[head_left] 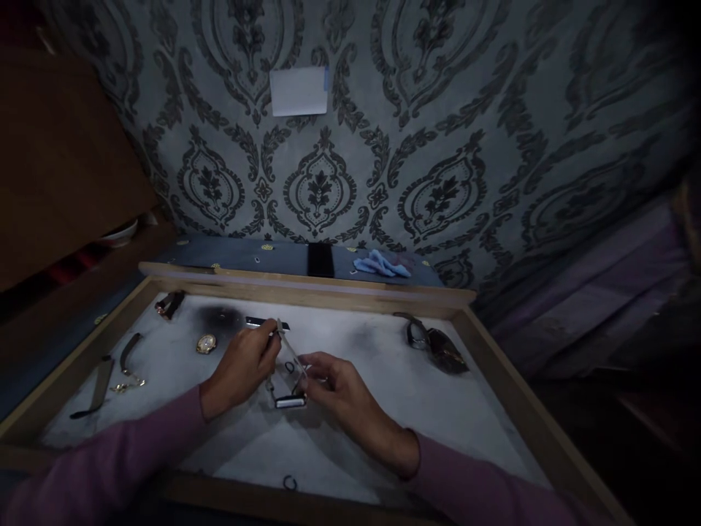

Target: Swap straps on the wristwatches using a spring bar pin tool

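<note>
A wristwatch with a rectangular case (290, 402) and a thin pale strap is held between my hands, above the white bottom of a shallow wooden tray (307, 291). My left hand (245, 365) pinches the upper end of the strap. Closed on the strap nearer the case is my right hand (342, 391), whose fingers partly hide it. A small dark ring (290, 367) shows through the strap's loop. Just behind my left fingers lies a dark flat bar (257, 321). To the left of that hand rests a round gold watch face (206, 343).
Dark sunglasses (446, 352) lie at the tray's right. On the left are a dark-strapped watch (169, 305), loose straps (99, 387) and a gold chain (131, 383). Another ring (290, 483) sits near the front edge. Behind the tray are a black rectangular object (320, 259) and blue cloth (380, 263).
</note>
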`<state>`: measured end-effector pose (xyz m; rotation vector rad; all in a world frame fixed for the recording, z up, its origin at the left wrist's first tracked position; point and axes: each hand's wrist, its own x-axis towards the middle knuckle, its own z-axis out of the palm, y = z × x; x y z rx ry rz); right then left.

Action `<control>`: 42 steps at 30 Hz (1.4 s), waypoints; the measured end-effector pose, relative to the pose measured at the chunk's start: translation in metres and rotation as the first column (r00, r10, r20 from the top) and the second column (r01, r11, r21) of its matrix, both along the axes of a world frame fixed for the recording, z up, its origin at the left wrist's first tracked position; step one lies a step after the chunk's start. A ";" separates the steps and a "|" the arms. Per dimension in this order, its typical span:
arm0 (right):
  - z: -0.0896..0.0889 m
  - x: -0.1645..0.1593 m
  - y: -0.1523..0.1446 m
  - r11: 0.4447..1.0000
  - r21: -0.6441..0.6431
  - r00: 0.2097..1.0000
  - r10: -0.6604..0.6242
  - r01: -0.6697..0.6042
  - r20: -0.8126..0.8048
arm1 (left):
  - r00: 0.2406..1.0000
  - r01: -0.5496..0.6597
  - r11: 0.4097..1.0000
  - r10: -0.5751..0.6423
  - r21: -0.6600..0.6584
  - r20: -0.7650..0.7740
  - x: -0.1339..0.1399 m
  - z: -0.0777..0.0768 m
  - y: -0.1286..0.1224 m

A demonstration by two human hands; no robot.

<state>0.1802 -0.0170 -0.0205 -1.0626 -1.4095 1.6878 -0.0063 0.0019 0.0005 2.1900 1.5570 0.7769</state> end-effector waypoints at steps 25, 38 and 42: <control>-0.011 0.024 0.054 0.962 0.269 0.989 -0.086 0.052 0.117 | 0.701 0.712 0.293 -0.350 -0.637 0.622 -0.017 0.053 -0.020; -0.011 0.013 0.058 0.925 0.381 0.995 -0.036 -0.003 0.096 | 0.874 0.476 0.879 -0.475 -0.022 -0.105 0.026 -0.015 -0.014; -0.013 0.016 0.069 0.932 0.363 0.996 -0.033 0.002 0.079 | 0.835 0.537 0.844 -0.533 -0.009 -0.139 0.016 -0.024 -0.017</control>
